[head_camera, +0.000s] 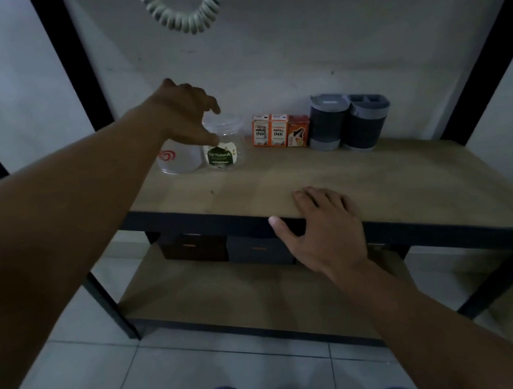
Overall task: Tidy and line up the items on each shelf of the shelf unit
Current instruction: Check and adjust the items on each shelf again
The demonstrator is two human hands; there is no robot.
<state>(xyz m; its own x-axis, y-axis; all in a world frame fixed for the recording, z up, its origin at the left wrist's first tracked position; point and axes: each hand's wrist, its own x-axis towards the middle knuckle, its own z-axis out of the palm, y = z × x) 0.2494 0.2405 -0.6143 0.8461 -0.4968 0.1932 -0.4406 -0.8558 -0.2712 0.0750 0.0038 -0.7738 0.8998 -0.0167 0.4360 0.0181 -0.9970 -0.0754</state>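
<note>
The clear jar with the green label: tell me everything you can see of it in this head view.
The jar is a clear, plastic-looking cylinder standing upright near the back of the shelf. A dark green label with pale lettering faces front. Its inside looks empty, though the light is dim. It stands in the row, close beside the tub with a red heart logo, apart from the ink boxes. The left hand reaches over its top, thumb at the front wall above the label, fingers by the rim.
</note>
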